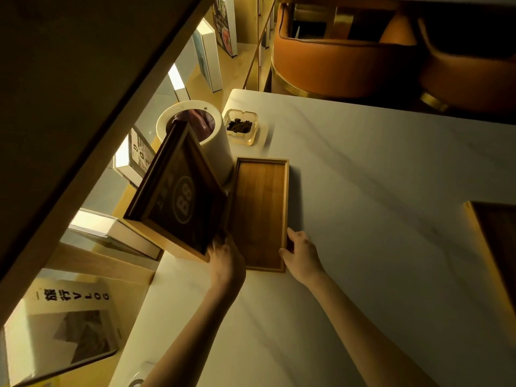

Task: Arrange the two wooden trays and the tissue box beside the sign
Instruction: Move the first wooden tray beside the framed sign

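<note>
Hands — left [223,256], right [300,254] — gripping tray [259,208] beside sign [178,191]

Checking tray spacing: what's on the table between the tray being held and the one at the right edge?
Nothing: in the head view, bare white tabletop separates the held tray from the dark tray.

Both forearms bare, reaching forward and slightly leftward, roughly parallel. Left hand [224,254] farther left, back of hand up, fingers curled down and away, tips out of sight. Right hand [300,254] just right of the left, a gap between them, palm turned inward, thumb and fingers set in a loose clasp. Wrists straight, not touching.
</note>
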`<action>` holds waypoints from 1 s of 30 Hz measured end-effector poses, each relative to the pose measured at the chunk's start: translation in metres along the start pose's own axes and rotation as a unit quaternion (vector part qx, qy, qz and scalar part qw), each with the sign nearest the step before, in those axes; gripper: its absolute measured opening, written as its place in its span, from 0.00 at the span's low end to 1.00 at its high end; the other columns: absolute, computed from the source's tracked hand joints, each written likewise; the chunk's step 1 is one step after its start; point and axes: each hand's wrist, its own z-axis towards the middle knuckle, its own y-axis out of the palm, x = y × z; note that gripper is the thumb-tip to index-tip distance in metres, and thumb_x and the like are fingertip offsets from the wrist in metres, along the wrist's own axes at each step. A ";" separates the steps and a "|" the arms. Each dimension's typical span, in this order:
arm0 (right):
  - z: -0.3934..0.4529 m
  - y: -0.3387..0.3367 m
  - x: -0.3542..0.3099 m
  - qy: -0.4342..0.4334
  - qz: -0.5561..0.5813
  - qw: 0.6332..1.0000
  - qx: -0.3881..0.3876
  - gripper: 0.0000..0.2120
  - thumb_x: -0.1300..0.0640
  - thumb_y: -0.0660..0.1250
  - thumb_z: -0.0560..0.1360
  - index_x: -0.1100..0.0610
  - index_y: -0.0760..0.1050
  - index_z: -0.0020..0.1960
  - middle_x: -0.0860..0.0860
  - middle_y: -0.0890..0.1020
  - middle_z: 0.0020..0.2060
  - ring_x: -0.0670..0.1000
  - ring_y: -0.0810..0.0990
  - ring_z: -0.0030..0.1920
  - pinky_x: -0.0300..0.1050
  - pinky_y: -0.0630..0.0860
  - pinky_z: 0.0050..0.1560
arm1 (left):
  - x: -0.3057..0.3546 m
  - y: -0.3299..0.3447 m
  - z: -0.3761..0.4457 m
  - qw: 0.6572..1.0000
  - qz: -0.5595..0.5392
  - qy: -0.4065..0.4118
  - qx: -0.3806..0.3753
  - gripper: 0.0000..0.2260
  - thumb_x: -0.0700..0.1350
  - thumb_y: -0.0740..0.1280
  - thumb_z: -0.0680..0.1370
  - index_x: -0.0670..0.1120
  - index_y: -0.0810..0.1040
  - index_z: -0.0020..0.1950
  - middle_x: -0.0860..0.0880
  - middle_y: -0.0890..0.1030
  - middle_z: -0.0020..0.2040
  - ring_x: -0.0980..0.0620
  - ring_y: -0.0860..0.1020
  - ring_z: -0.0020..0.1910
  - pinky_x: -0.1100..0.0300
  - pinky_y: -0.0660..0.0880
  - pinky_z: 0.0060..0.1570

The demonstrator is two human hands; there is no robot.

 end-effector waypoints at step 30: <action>0.000 0.022 -0.001 -0.009 -0.018 0.999 0.036 0.24 0.59 0.62 0.76 0.58 0.60 0.70 0.58 0.68 0.65 0.57 0.71 0.63 0.47 0.72 0.62 | -0.043 0.026 -0.028 0.977 0.159 0.134 -0.039 0.26 0.54 0.45 0.79 0.45 0.41 0.73 0.45 0.42 0.76 0.48 0.35 0.70 0.55 0.38 0.71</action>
